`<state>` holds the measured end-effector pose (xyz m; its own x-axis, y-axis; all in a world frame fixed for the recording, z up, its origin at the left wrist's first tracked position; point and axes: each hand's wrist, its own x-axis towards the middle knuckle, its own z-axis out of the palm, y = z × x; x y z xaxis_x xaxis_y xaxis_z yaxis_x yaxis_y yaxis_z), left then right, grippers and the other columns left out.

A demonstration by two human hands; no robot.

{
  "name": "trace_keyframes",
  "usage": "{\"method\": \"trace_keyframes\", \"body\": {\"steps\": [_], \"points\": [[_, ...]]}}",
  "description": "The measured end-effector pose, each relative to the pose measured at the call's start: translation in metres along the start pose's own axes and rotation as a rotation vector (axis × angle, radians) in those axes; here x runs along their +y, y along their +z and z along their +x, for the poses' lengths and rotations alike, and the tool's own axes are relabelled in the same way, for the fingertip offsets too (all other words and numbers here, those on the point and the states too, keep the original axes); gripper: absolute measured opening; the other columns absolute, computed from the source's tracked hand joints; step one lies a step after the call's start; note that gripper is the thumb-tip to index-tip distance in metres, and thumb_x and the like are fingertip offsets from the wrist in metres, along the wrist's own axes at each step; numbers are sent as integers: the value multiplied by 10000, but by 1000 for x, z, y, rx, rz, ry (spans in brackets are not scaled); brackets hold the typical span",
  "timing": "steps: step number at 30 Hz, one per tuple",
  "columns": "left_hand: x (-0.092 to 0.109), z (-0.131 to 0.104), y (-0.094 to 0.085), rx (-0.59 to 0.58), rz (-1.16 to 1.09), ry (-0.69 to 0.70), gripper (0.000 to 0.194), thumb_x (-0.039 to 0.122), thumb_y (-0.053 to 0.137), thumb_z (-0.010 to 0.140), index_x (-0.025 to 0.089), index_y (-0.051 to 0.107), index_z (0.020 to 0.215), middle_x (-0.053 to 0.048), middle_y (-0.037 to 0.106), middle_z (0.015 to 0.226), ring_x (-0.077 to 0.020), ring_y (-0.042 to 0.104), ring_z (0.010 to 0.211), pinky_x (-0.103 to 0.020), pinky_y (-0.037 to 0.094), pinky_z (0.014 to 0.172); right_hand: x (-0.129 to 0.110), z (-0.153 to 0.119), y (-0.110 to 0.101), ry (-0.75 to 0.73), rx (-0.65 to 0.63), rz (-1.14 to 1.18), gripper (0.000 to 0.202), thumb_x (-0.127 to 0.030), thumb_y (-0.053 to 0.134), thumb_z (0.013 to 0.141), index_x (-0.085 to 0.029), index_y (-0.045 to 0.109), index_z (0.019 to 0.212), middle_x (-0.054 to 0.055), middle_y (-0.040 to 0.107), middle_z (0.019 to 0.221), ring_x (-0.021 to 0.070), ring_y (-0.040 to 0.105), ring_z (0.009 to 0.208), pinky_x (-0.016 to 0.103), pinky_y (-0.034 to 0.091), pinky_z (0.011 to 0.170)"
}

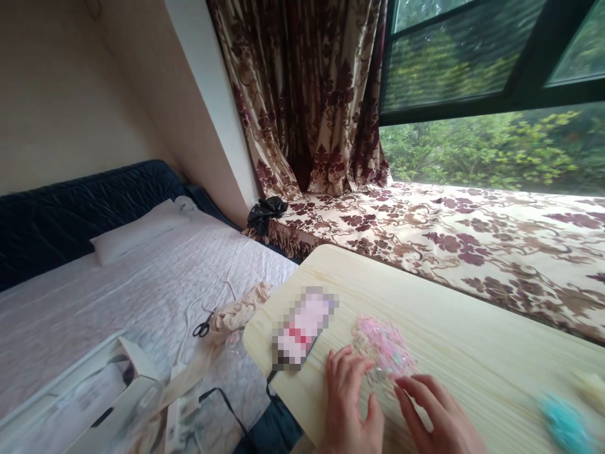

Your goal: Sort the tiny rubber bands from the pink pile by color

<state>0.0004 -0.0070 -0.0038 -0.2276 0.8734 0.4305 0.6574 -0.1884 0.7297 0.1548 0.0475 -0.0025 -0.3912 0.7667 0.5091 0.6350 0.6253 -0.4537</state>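
A loose pile of thin pastel strands [385,342], mostly pink with some clear and pale green bits, lies on the light wooden table [454,315]. My left hand [348,394] is at the pile's near left edge, fingers bent and thumb held apart, with nothing visible in its grasp. At the near right edge, my right hand [435,410] has thumb and index fingertips drawn together beside the strands. Whatever sits between those fingertips is too small to make out. Left of the pile lies a blurred-out phone [305,328].
A turquoise clump [564,421] and a cream clump [590,388] lie at the table's right. The bed [155,277] at left carries scissors [203,326], bunched beige cloth [243,309] and an open white box [127,378]. Beyond the table runs a floral-covered window ledge [425,233].
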Motion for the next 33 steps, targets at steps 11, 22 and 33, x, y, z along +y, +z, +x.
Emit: {"method": "trace_keyframes", "body": {"steps": [11,22,33], "points": [[-8,-5,7,59,-26,4,538,14,473,739,166,559,1248,-125,656,1202,-295,520,1282,-562,405,1113,-13,10,15,181,-16,-116,339,-449,382,983,-261,649,893,24,668,892,159,628,743,314,486,683],[-7,-7,9,97,-41,-10,521,30,449,773,175,541,1265,-122,651,1218,-289,503,1302,-563,388,1121,4,7,-13,196,-88,-72,281,-446,476,954,-268,679,876,6,686,827,135,672,716,235,522,637],[-4,-5,-1,17,-42,-13,465,51,460,830,184,536,1270,-114,643,1236,-282,494,1313,-563,378,1126,20,-2,-25,352,-178,42,324,-484,495,932,-244,698,853,28,705,843,137,689,728,206,536,640]]}}
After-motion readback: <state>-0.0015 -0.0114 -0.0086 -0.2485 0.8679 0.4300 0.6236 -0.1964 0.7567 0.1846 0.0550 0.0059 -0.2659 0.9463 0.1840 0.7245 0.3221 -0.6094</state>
